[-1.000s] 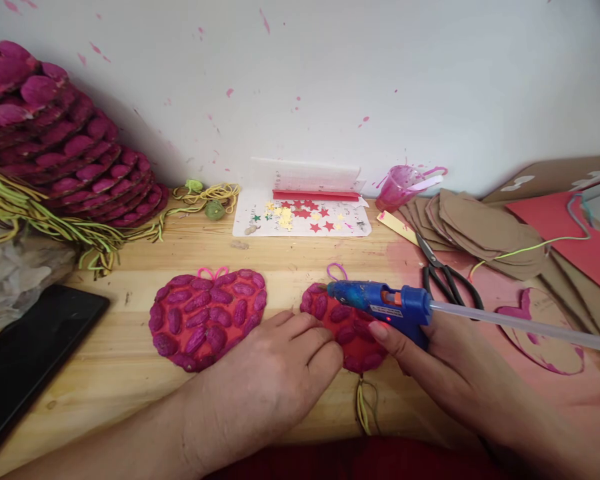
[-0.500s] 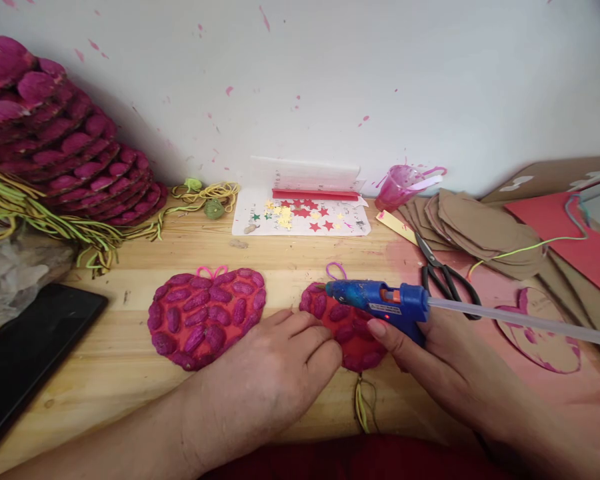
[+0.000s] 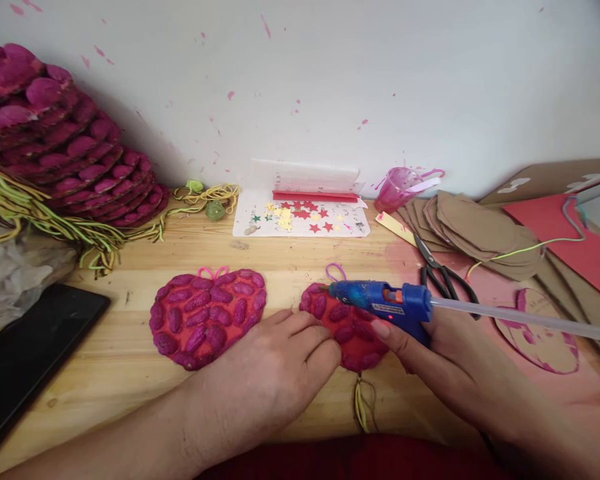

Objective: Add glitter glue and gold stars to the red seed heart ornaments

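Note:
My right hand [image 3: 445, 360] is wrapped round a blue glue gun [image 3: 370, 297] with a long clear glue stick sticking out of its back. The gun's nozzle is over the upper left of a red heart [image 3: 350, 343] covered in magenta peanut shells, with a purple loop on top and a yellow-green tassel below. My left hand [image 3: 290, 360] is closed at that heart's left edge, its fingertips partly hidden. To the left lies a second shell-covered heart [image 3: 207, 317] with a pink loop.
A stack of shell-covered pieces [image 3: 75, 140] with tassels stands at the left, behind a black phone [image 3: 40, 367]. Paper stars [image 3: 303, 213] lie on a sheet at the back. Scissors [image 3: 445, 277], a pink-stained cup [image 3: 397, 188] and cardboard cut-outs [image 3: 495, 230] are at the right.
The glue gun and my right hand have shifted very slightly to the right. My left hand and both hearts look nearly the same; the view has moved a little.

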Demonstrator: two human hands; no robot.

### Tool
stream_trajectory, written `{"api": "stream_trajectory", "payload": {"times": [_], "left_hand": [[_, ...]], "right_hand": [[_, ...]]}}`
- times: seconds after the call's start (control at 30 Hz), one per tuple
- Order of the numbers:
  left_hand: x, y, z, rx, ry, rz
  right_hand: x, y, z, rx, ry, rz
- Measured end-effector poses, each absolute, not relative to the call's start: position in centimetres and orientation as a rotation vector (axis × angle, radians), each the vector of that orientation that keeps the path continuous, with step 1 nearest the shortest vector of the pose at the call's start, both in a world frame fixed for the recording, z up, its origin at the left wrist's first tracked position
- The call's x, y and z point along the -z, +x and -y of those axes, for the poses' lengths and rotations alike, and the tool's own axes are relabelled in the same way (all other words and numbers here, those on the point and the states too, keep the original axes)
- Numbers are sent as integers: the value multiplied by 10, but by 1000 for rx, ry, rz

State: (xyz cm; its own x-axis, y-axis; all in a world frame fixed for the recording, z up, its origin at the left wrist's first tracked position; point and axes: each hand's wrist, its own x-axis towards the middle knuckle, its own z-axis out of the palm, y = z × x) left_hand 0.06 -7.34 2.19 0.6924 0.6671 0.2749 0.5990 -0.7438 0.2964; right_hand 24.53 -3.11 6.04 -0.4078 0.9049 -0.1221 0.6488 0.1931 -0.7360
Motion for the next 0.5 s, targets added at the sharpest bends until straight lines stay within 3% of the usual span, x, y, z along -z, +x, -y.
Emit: {"api": "stream_trajectory", "payload": {"times": [0.13,0.33,0.5], "left_hand": [[-21,0,74,-562,2721,-1030],[-18,-1,73,-636,2728,-1014],[-16,0,73,-656,2717,-998]], "right_hand": [[-65,244,28,-1130,-1432,2088],[-59,243,20,-1826,-1439,1370],[-52,245,12,-2117,-1254,998]]}}
